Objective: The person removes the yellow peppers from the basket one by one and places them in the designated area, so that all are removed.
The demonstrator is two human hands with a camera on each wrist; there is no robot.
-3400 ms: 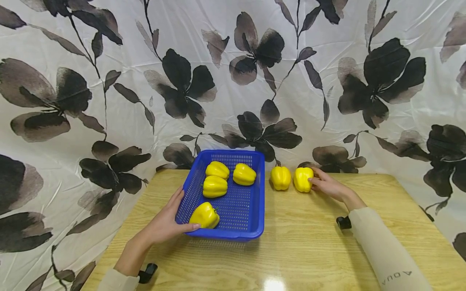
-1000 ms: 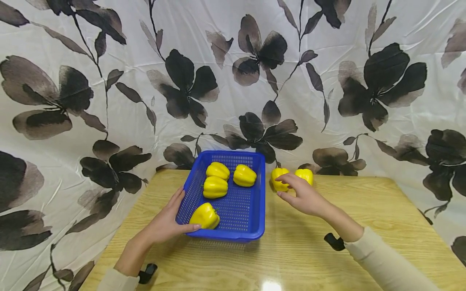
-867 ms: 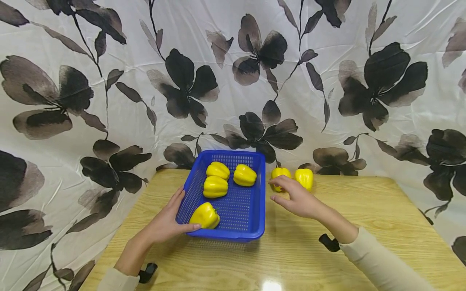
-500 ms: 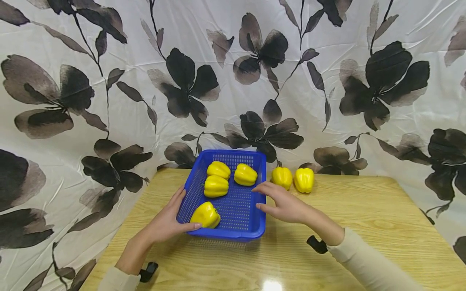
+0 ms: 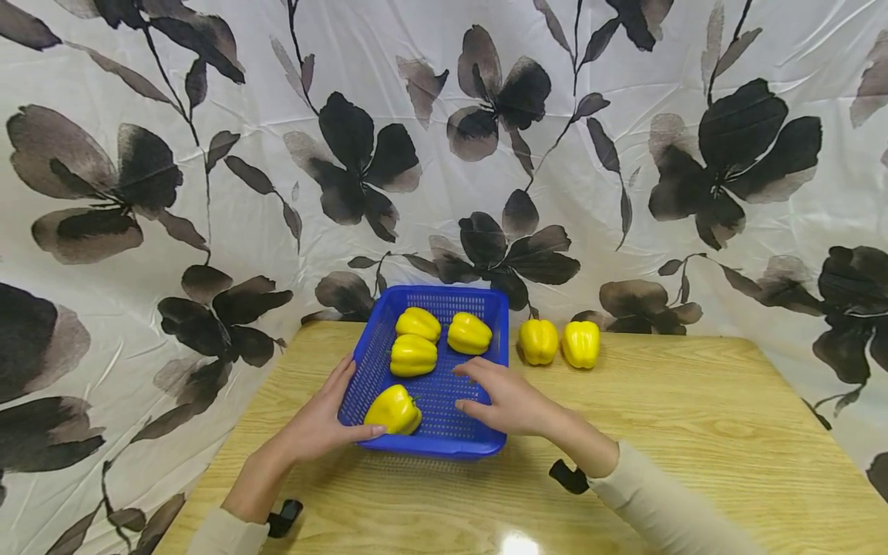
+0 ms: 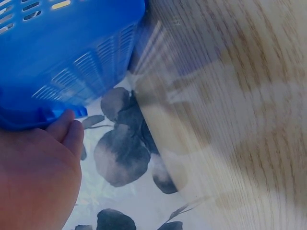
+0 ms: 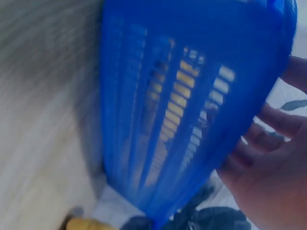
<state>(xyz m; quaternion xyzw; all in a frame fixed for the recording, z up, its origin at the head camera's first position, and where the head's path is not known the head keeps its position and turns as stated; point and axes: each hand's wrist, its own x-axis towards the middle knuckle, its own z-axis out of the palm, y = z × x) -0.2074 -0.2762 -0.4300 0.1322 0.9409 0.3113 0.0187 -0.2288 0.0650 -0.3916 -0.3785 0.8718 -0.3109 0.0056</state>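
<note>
A blue perforated plastic basket (image 5: 444, 446) holds several yellow bell peppers: two (image 5: 414, 355) at the left, one (image 5: 469, 333) at the back right and one (image 5: 393, 411) in the front left corner. My left hand (image 5: 312, 424) grips that corner, thumb over the front rim and fingers along the outer side; the left wrist view has its fingertips at the rim. Over the basket's right side, my right hand (image 5: 509, 401) has spread, slightly bent fingers with nothing between them. Its fingertips point at the bare basket floor, in front of the back-right pepper.
To the right of the basket, two more yellow bell peppers (image 5: 538, 342) stand side by side near the back of the wooden table (image 5: 666, 432). A white cloth (image 5: 388, 254) with dark flowers hangs behind the table. Black straps (image 5: 569, 476) sit at both wrists.
My right hand has let go of the rightmost pepper, which stays on the table. It has swept left, past the other pepper, to over the basket. My left hand and the basket stay put.
</note>
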